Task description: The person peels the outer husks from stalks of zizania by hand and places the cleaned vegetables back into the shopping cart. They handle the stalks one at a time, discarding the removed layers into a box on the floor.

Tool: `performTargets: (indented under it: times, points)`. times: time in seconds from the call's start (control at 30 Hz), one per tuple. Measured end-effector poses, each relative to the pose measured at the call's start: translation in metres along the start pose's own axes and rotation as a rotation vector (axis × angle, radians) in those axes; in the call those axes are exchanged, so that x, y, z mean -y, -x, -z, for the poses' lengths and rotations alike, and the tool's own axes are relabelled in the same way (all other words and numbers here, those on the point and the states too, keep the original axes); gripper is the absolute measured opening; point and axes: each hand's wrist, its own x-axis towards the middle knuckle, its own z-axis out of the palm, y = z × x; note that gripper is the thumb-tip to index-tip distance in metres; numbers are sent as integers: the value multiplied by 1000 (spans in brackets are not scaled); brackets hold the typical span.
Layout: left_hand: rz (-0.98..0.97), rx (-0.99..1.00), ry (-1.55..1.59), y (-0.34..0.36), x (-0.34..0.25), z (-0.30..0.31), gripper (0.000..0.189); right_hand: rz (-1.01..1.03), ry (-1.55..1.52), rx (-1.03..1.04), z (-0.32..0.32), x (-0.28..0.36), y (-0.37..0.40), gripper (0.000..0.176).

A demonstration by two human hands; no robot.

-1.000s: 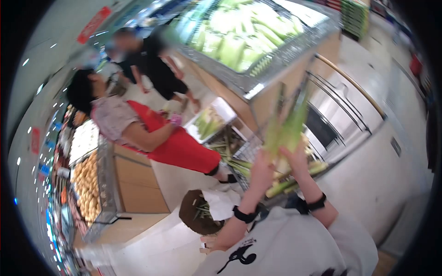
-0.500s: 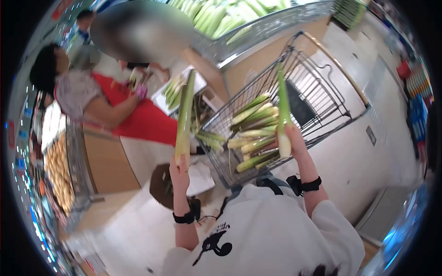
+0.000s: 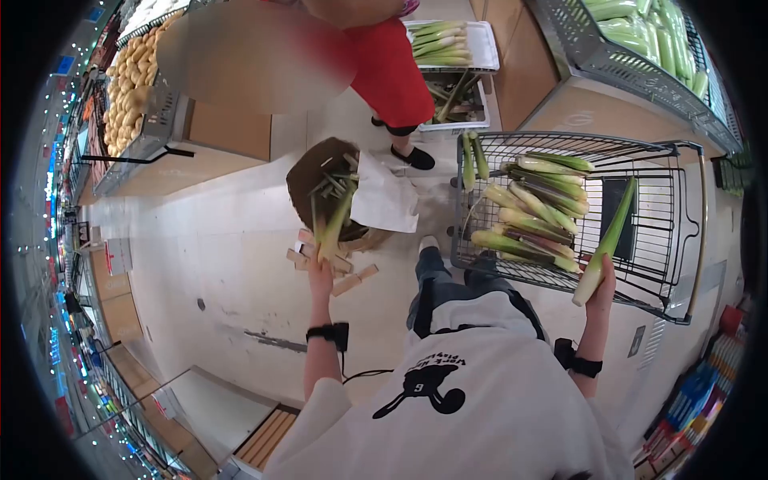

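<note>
My left hand [image 3: 321, 276] is closed around the pale end of a green stalk [image 3: 334, 226], which looks like a water bamboo shoot. Its green tip overlaps the opening of a brown paper sack [image 3: 298, 178] on the floor, with cut green pieces inside. My right hand [image 3: 602, 290] grips a second water bamboo shoot [image 3: 614, 236] by its whitish base, tip pointing up and away, over the right part of a wire shopping cart [image 3: 680, 228]. Several more water bamboo shoots [image 3: 532, 212] lie in the cart, left of my right hand.
A person in a red apron [image 3: 392, 72] stands beyond the sack. Behind are a white tray of trimmed stalks [image 3: 482, 44] and a crate of scraps [image 3: 483, 106]. Wooden pieces [image 3: 356, 280] lie by the sack. Produce stands [image 3: 228, 136] flank the aisle.
My view has turned downward and left. My left hand has brought its stalk over the sack, while my right hand still holds its stalk by the cart, farther from the left.
</note>
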Motion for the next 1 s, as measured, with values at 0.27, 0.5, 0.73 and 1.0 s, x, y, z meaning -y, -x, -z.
performTargets:
  times: [0.27,0.5,0.73,1.0]
  points:
    - [-31,24,-370,-88,73,25,64,238,412,148,-41,-17,-32,40]
    - [401,99,-208,-9,72,-7,48,473,728,333,-126,-89,-134,50]
    - [362,336,-203,66,27,-41,50,443,987,359,-183,-220,-214,43]
    - [611,455,-226,75,26,-22,45,307,1125,538,-173,-253,-235,58]
